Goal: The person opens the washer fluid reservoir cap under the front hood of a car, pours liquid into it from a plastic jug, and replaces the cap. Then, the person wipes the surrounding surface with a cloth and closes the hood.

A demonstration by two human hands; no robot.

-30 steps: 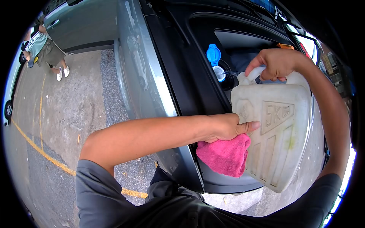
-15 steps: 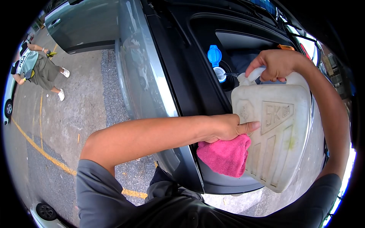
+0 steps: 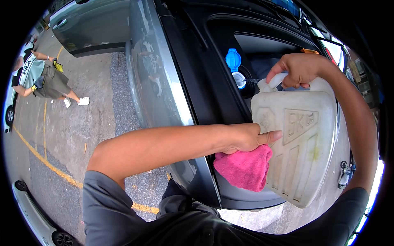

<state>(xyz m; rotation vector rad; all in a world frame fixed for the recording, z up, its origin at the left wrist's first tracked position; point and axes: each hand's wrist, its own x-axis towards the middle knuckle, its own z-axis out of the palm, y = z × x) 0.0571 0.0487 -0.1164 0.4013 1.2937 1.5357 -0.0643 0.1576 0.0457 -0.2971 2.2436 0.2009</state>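
A cloudy white plastic jug point(image 3: 299, 143) is tilted on its side, its mouth toward a white filler opening point(image 3: 239, 80) with a raised blue cap point(image 3: 233, 59). A thin clear stream runs from the mouth to the opening. My right hand point(image 3: 301, 69) is wrapped round the jug's handle at the top. Lower down, my left hand point(image 3: 246, 138) presses a pink cloth point(image 3: 244, 168) against the jug's left side, its thumb lying on the jug's face. The cloth hides part of the fingers.
The grey car's fender point(image 3: 162, 69) and an open door point(image 3: 96, 26) are on the left. Another person point(image 3: 45, 76) walks on the pavement at far left. A parked car point(image 3: 35, 213) shows at the lower left, and an orange cap point(image 3: 310, 51) behind my right hand.
The other person has stepped forward, down the left side of the view. More of the parked car shows at the lower left. My hands and the jug have hardly moved; the stream still runs.
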